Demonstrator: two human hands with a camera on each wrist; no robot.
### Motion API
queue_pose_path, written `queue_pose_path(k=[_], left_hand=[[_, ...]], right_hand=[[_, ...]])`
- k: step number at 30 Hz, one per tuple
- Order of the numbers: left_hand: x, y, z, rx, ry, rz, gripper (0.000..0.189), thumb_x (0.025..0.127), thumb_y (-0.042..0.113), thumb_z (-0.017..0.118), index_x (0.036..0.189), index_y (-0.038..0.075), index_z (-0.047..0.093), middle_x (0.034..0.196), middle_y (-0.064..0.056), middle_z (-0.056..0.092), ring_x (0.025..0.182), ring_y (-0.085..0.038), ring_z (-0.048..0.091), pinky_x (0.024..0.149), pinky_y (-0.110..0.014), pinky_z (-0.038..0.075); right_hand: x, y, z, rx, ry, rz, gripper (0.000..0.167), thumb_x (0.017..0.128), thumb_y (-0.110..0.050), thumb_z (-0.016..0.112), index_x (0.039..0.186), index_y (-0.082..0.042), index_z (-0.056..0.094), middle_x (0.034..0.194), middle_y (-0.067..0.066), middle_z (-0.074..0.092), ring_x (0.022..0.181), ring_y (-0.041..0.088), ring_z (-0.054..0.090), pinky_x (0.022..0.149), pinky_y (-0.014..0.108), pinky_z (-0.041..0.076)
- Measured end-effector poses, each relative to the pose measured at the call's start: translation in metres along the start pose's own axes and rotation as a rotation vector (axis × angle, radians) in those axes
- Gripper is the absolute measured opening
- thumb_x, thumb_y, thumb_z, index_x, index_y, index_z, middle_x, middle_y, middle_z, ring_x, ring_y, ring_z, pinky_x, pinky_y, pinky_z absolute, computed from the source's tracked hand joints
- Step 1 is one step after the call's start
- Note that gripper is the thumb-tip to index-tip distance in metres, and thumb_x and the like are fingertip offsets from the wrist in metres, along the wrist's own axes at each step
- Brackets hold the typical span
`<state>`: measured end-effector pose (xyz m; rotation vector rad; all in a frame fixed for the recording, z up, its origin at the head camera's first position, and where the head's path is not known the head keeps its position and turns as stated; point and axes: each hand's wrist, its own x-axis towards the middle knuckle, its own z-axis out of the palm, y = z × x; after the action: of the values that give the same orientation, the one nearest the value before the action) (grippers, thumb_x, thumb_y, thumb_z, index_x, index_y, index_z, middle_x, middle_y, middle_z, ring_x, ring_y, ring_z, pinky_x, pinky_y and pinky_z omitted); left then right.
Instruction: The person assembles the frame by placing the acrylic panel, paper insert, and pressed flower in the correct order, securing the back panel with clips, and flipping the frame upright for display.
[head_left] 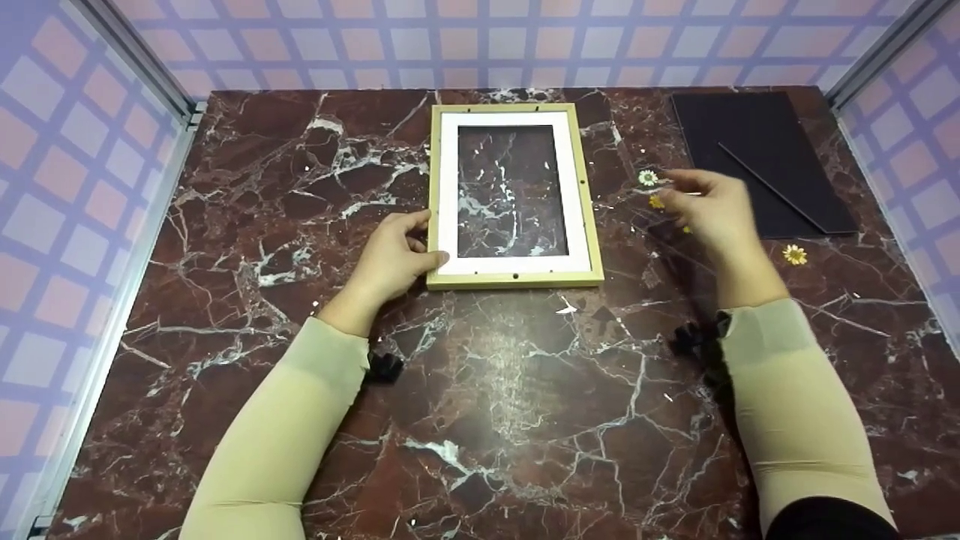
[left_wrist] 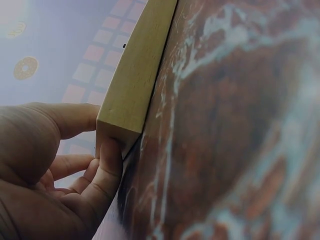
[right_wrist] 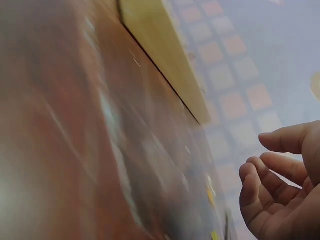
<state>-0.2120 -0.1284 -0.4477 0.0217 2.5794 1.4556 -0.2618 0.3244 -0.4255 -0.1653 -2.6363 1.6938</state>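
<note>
A light wooden picture frame (head_left: 515, 283) with a white mat lies on the marble-patterned table, its window showing the stone beneath. At the lower left corner my left hand (head_left: 397, 255) holds the frame; the left wrist view shows thumb and fingers on either side of the wood (left_wrist: 130, 90). To the right of the frame, my right hand (head_left: 712, 210) hovers above the table, fingers loosely bent. A white daisy-like flower (head_left: 647, 178) appears just off its fingertips, with a yellow flower (head_left: 657, 202) close by. In the right wrist view nothing shows between thumb and fingers (right_wrist: 252, 170).
A black board (head_left: 739, 124) lies at the back right, with a thin dark stick (head_left: 772, 187) across it. Another yellow flower (head_left: 795, 255) lies in front of the board. Patterned walls (head_left: 480, 45) stand behind and at both sides.
</note>
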Motion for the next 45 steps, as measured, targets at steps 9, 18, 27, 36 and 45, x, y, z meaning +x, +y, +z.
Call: queue_pose_path(k=[9, 18, 27, 36, 45], left_hand=[[0.000, -0.004, 0.002, 0.000, -0.004, -0.001, 0.086, 0.092, 0.006, 0.089, 0.168, -0.001, 0.049, 0.154, -0.020, 0.059, 0.101, -0.018, 0.063, 0.086, -0.023, 0.058], [-0.004, -0.012, -0.004, -0.013, 0.017, -0.002, 0.084, 0.093, 0.004, 0.088, 0.167, -0.003, 0.049, 0.153, -0.021, 0.060, 0.099, -0.017, 0.062, 0.079, -0.015, 0.056], [-0.006, -0.010, -0.004, -0.020, 0.012, -0.001, 0.085, 0.093, 0.005, 0.089, 0.167, -0.003, 0.049, 0.153, -0.020, 0.059, 0.099, -0.016, 0.062, 0.078, -0.015, 0.057], [-0.002, -0.006, -0.001, -0.010, 0.001, 0.011, 0.085, 0.093, 0.006, 0.088, 0.167, -0.003, 0.048, 0.155, -0.020, 0.059, 0.100, -0.018, 0.063, 0.080, -0.016, 0.058], [0.001, -0.004, 0.000, -0.008, 0.001, 0.026, 0.084, 0.093, 0.006, 0.089, 0.167, -0.004, 0.049, 0.152, -0.022, 0.060, 0.098, -0.016, 0.062, 0.079, -0.015, 0.056]], right_hand=[[0.010, 0.027, -0.053, -0.242, -0.098, 0.064, 0.056, 0.103, -0.037, 0.084, 0.147, -0.002, 0.074, 0.096, -0.037, 0.072, 0.083, 0.000, 0.066, 0.071, 0.019, 0.056], [0.017, 0.033, -0.061, -0.473, -0.161, 0.049, 0.052, 0.101, -0.050, 0.084, 0.138, -0.013, 0.082, 0.137, 0.006, 0.081, 0.098, 0.000, 0.062, 0.083, 0.020, 0.050], [0.018, 0.034, -0.056, -0.528, -0.214, 0.082, 0.048, 0.100, -0.040, 0.087, 0.136, -0.009, 0.083, 0.147, 0.026, 0.074, 0.125, 0.034, 0.069, 0.106, 0.048, 0.057], [0.016, 0.035, -0.058, -0.554, -0.208, 0.101, 0.041, 0.100, -0.036, 0.087, 0.129, -0.006, 0.085, 0.146, 0.031, 0.072, 0.142, 0.051, 0.062, 0.119, 0.069, 0.051], [0.014, 0.034, -0.060, -0.577, -0.204, 0.103, 0.040, 0.100, -0.037, 0.088, 0.125, -0.006, 0.087, 0.142, 0.030, 0.075, 0.138, 0.052, 0.064, 0.115, 0.069, 0.054]])
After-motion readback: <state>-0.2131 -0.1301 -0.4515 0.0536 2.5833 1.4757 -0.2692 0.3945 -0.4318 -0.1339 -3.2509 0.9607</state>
